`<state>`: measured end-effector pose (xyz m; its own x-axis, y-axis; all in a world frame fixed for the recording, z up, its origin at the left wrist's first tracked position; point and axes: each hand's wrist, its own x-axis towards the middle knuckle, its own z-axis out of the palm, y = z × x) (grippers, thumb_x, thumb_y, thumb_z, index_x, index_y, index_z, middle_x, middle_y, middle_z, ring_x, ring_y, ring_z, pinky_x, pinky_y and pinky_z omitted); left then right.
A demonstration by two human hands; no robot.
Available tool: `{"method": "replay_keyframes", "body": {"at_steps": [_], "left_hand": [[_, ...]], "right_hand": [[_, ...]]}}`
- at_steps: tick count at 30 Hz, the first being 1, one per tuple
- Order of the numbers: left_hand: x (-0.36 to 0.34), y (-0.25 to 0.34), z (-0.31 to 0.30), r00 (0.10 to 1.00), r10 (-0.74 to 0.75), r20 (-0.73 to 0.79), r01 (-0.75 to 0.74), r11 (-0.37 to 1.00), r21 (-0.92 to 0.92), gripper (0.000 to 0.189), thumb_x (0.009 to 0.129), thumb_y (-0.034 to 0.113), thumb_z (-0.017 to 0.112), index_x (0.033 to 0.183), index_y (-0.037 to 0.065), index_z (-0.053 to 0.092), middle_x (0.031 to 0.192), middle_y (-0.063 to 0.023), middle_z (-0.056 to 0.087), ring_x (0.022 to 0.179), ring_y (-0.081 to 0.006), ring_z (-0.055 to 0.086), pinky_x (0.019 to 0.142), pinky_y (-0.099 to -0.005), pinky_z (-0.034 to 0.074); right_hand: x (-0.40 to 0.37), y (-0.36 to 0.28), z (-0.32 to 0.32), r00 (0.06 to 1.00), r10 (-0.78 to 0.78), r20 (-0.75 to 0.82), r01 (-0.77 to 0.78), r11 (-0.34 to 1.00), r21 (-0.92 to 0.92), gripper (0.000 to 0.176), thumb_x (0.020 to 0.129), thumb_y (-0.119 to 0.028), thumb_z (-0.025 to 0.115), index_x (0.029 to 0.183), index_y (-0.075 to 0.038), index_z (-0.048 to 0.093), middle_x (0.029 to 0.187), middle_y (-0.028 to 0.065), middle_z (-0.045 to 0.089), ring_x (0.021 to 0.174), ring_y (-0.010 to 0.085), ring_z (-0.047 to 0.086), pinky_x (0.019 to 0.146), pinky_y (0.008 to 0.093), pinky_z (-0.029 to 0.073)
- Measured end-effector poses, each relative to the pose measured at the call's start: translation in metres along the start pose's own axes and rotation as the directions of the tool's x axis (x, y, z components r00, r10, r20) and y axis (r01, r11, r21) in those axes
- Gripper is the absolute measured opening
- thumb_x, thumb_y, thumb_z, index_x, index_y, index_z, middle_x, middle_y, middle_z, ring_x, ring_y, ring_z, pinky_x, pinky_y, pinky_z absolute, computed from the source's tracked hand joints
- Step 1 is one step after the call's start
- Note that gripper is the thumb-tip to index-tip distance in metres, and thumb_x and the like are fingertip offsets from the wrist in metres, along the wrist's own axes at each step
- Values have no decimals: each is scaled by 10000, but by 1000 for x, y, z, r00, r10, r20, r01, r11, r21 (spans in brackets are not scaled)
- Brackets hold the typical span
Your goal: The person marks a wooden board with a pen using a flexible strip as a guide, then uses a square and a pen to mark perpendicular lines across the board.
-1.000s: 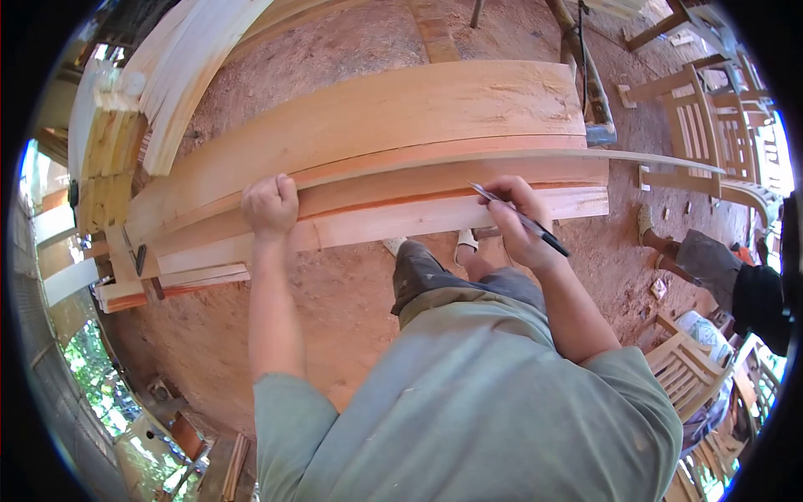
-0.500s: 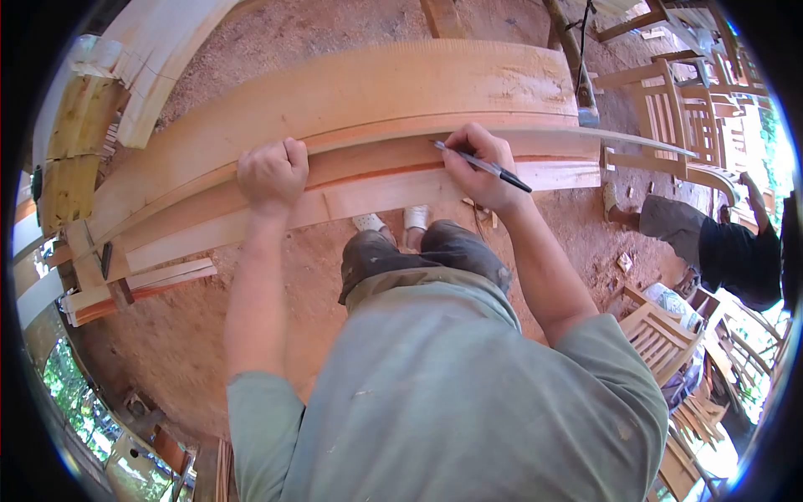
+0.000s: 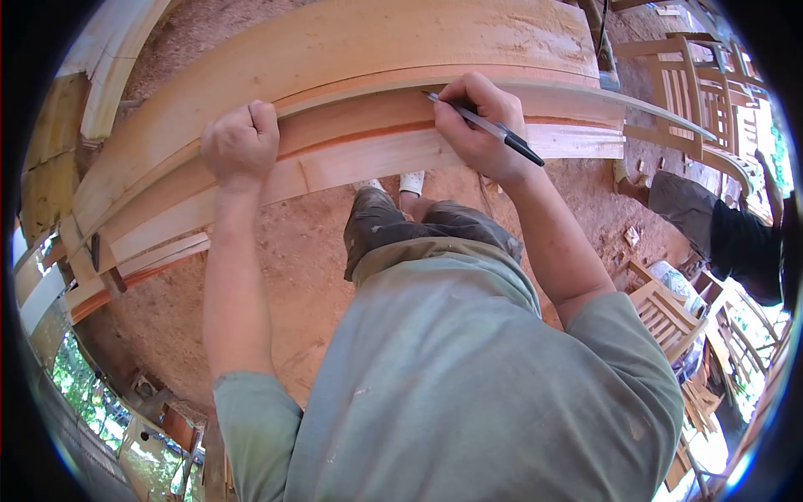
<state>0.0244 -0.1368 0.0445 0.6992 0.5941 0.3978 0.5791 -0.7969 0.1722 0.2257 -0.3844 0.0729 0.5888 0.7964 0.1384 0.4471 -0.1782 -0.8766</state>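
Observation:
A thin wooden strip lies along a wide wooden board. My left hand is closed round the strip on the left. In my right hand is a pen with a black cap on its rear end; its tip points left and rests at the strip's near edge. Below the strip runs a board surface with a reddish-orange edge, and a paler board lies nearest my body.
Wooden chair frames stand at the right. Another person in dark clothes is at the far right. A slatted wooden piece and scraps lie at the lower right. Reddish bare ground lies below the boards.
The view has shifted, so the boards appear higher. My left hand has moved a little left along the strip, and the pen tip also sits slightly farther left against it.

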Motion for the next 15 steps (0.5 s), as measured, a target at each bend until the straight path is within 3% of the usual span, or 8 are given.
{"method": "replay_keyframes", "body": {"at_steps": [13, 15], "left_hand": [[1, 2, -5, 999, -28, 15, 28, 1000, 8, 420, 919, 278, 525, 579, 57, 637, 639, -187, 647, 590, -417, 616, 639, -498, 510], [1, 0, -5, 998, -39, 58, 39, 999, 3, 418, 942, 296, 512, 653, 31, 659, 710, -215, 654, 663, -439, 646, 635, -530, 507]], "right_hand": [[-1, 7, 4, 998, -49, -37, 45, 995, -93, 107, 854, -86, 708, 859, -24, 621, 740, 146, 669, 669, 279, 686, 629, 349, 546], [-1, 6, 4, 998, -46, -39, 43, 996, -78, 108, 855, -88, 707, 859, -23, 620, 739, 146, 668, 669, 276, 684, 627, 350, 543]]}}
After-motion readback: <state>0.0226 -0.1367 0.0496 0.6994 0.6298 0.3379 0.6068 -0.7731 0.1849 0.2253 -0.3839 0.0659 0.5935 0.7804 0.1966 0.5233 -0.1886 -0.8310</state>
